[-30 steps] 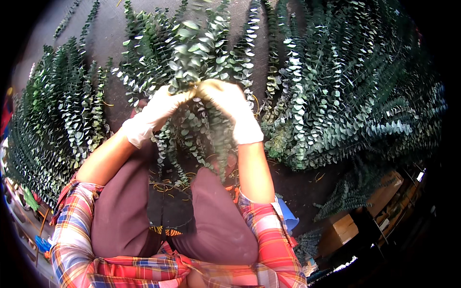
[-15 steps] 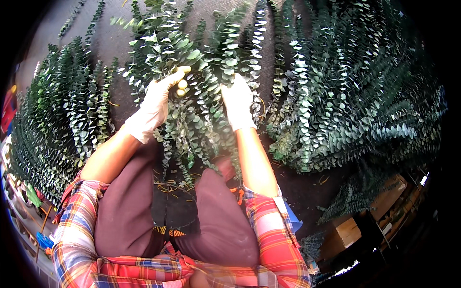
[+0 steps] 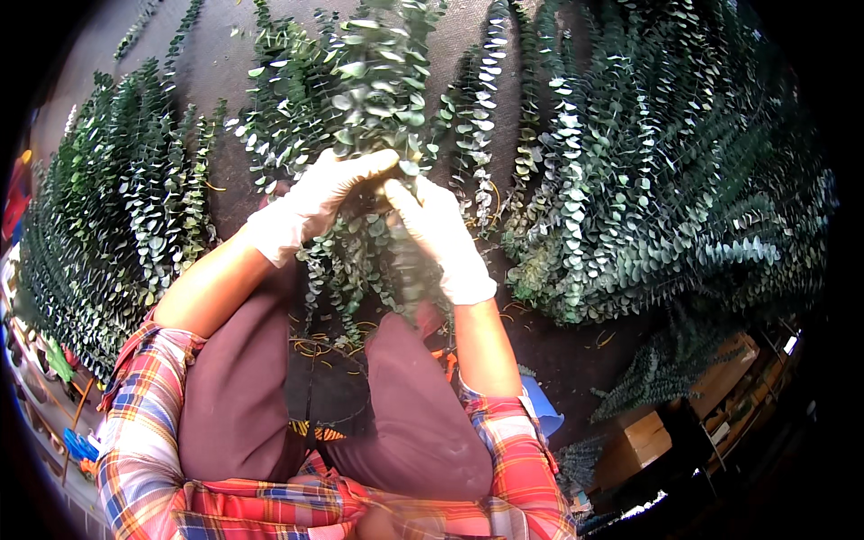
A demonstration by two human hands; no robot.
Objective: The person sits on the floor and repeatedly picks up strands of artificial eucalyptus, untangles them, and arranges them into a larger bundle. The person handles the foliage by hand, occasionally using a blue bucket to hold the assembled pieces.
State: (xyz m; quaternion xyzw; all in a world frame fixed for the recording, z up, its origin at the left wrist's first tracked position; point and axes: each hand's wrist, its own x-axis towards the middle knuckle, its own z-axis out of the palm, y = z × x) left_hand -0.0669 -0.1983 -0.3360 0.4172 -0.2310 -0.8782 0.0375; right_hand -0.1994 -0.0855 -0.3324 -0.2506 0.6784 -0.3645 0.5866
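Both my hands wear thin white gloves. They have come close together around a bunch of leafy eucalyptus stems [image 3: 385, 76], which stands out beyond my fingers and hangs back toward my knees. My left hand [image 3: 328, 196] is closed on the bunch from the left, its thumb pointing right across the stems. From the right, my right hand [image 3: 441, 236] grips the same bunch, index finger pointing up toward the left thumb. The leaves between and below the hands are blurred, and some fingertips are hidden behind the stems. More eucalyptus stems [image 3: 288, 117] lie just beyond my left hand.
Eucalyptus is heaped on the dark surface in a left pile [image 3: 117, 198] and a larger right pile [image 3: 648, 180]. Thin yellow bands [image 3: 315, 346] lie scattered near my knees. A blue plastic thing [image 3: 542, 407] sits by my right elbow, with a cardboard box [image 3: 648, 438] farther right.
My hands were apart, each among stems; now they have come together on one bunch. My right hand has moved left and nearer to me, and the left hand slightly nearer.
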